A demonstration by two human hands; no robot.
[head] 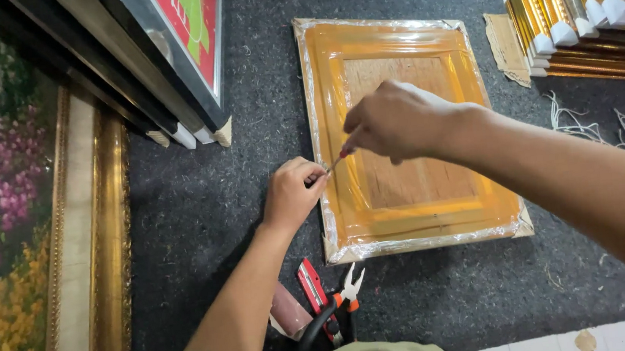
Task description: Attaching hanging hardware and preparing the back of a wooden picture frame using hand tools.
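Gold picture frame (407, 124), wrapped in clear film, face down on dark felt table (200, 194), centre. Left hand (293, 193) clenched at frame's left edge, pinching something too small to tell. Right hand (399, 121) gripping red-handled tool (339, 158), tip aimed at left fingers. Slip risk: pricked finger, scratched moulding. Pliers (346, 290) near, just beside red box cutter (312, 284).
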